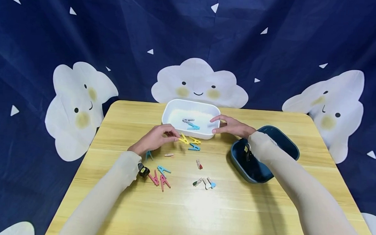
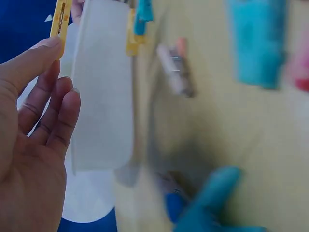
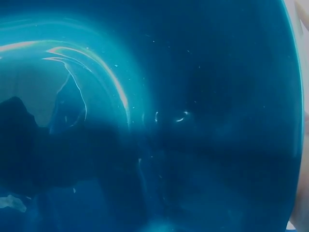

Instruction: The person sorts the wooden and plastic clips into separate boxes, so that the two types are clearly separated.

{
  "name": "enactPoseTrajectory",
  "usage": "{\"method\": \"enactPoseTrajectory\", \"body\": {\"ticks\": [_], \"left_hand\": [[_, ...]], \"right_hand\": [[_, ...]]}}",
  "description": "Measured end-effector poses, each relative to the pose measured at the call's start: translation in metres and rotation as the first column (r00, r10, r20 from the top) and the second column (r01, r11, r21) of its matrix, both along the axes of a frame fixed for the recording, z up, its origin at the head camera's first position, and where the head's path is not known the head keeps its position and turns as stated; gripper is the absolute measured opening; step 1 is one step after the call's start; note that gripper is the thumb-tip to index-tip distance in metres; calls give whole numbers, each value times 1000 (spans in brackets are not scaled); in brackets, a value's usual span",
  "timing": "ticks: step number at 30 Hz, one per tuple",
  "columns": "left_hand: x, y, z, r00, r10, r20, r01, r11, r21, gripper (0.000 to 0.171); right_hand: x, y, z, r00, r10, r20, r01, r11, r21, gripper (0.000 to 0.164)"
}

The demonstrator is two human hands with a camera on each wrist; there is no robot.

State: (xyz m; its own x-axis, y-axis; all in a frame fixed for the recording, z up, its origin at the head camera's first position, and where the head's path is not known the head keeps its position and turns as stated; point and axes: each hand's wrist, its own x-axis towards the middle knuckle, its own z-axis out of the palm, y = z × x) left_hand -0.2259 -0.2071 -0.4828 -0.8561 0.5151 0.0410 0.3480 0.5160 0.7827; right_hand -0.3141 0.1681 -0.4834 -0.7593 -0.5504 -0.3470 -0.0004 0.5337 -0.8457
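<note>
My left hand (image 1: 158,137) pinches a yellow clothespin (image 1: 183,138) between thumb and fingers, just outside the front wall of a white basin (image 1: 172,125). In the left wrist view the clothespin (image 2: 60,21) stands up from the thumb and fingertips. My right hand (image 1: 233,127) grips the basin's right end, fingers over the rim and thumb low at the front corner. Inside the basin lie a grey clothespin (image 1: 188,120) and a light blue clothespin (image 1: 193,126). Another yellow clothespin (image 1: 194,141) and a blue clothespin (image 1: 194,147) lie in front of it.
A dark blue basin (image 1: 292,146) stands under my right forearm and fills the right wrist view. Pink clothespins (image 1: 164,182), a blue clothespin (image 1: 163,170) and small wooden clothespins (image 1: 206,183) are scattered on the wooden table (image 1: 234,214). A cloud-patterned curtain (image 1: 131,34) hangs behind.
</note>
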Motion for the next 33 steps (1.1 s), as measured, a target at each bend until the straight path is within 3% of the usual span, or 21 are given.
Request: {"method": "enactPoseTrajectory", "body": {"ticks": [8, 11, 17, 24, 33], "left_hand": [[-32, 13, 11, 998, 55, 16, -55, 997, 46, 6], [-45, 19, 12, 998, 60, -7, -60, 997, 45, 8], [-65, 28, 10, 997, 73, 21, -73, 997, 24, 10], [-78, 33, 4, 993, 96, 63, -94, 995, -43, 11], [-88, 40, 5, 992, 93, 83, -81, 987, -137, 9]], "right_hand": [[-1, 0, 0, 1000, -2, -8, 2, 1000, 12, 63], [-2, 0, -1, 1000, -9, -11, 9, 1000, 14, 62], [0, -2, 2, 1000, -8, -12, 8, 1000, 16, 63], [-3, -1, -2, 1000, -13, -8, 14, 1000, 21, 63], [-2, 0, -1, 1000, -17, 0, 17, 1000, 17, 63]]}}
